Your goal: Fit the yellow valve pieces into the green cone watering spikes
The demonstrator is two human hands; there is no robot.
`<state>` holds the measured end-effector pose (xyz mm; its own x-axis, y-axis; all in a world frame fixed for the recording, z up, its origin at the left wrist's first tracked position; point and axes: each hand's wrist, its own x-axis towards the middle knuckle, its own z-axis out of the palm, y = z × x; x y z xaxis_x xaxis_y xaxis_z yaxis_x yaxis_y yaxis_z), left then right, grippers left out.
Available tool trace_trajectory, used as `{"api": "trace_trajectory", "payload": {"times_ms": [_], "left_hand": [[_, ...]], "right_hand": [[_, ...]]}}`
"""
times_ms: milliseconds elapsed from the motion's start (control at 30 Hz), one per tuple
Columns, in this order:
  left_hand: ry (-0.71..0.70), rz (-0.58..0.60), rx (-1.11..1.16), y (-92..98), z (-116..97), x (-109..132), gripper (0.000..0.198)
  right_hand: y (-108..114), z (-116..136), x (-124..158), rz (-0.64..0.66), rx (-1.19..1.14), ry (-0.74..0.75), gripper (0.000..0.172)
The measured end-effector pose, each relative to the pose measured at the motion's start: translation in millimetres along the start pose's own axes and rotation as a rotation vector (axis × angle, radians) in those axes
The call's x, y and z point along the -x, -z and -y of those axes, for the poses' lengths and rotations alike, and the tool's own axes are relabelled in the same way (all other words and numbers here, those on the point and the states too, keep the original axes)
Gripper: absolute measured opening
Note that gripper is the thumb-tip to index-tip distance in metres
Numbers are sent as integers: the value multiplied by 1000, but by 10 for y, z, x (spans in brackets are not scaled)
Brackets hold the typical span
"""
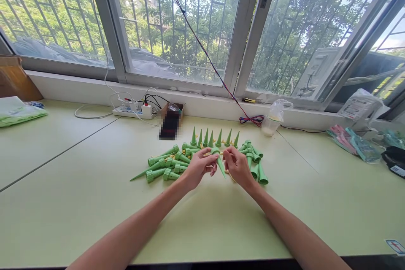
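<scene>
Item: one green cone (pixel 219 162), moulded plastic, smooth tapering spike with a ribbed round collar, held just above the table's middle, tip slanting down toward the near edge. The left hand (pixel 198 165) is closed about its collar end. The right hand (pixel 238 167) is curled, thumb and forefinger pinching a thin yellow strip (pixel 222 153) at the collar. How the strip joins the cone cannot be told. Just behind the hands, toward the far edge: seven upright cones (pixel 211 138) of the same make, in one row, points up. Left of the hands: a loose heap of lying cones (pixel 167 164), about ten, collars mostly toward the near edge. Right of the hands: a smaller heap (pixel 255 164), about six. All lie on the table (pixel 95 202), pale green, matt, flat, one seam crossing it. Along the far edge: one white power strip (pixel 134 110) with plugged leads, one dark box (pixel 171 123), one coil of red and blue wire (pixel 251 119), one clear plastic bag (pixel 274 119). Right edge: several flat foil packets (pixel 354 141).
</scene>
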<state>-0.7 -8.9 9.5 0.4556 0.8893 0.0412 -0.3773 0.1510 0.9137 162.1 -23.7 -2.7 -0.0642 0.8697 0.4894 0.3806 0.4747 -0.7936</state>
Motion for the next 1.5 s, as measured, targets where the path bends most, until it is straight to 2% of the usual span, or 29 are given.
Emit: {"api": "trace_trajectory", "payload": {"times_ms": [300,700,933,1067,1200,1300,1500], "left_hand": [[-12,33,-22,-8,3,1,34],[-241,40,-411,23,63,-24,34],[-363,-56,-685,-1,59,20,24],[-479,-71,-848,-9,48,39,14],[-553,-63,-893,-17,35,47,13],[-541,-60,-846,-23,26,46,11],[-383,-86,-650,-30,20,23,19]], "right_hand": [[0,-3,7,-11,81,-4,35],[-48,-73,-12,-39,-10,-86,43],[-73,-57,-21,9,-248,-212,45],[-76,-70,-33,68,-421,-295,45],[-75,-86,-51,110,-556,-364,46],[-80,-70,-53,110,-606,-392,48],[-103,-25,-46,60,-553,-349,46]]}}
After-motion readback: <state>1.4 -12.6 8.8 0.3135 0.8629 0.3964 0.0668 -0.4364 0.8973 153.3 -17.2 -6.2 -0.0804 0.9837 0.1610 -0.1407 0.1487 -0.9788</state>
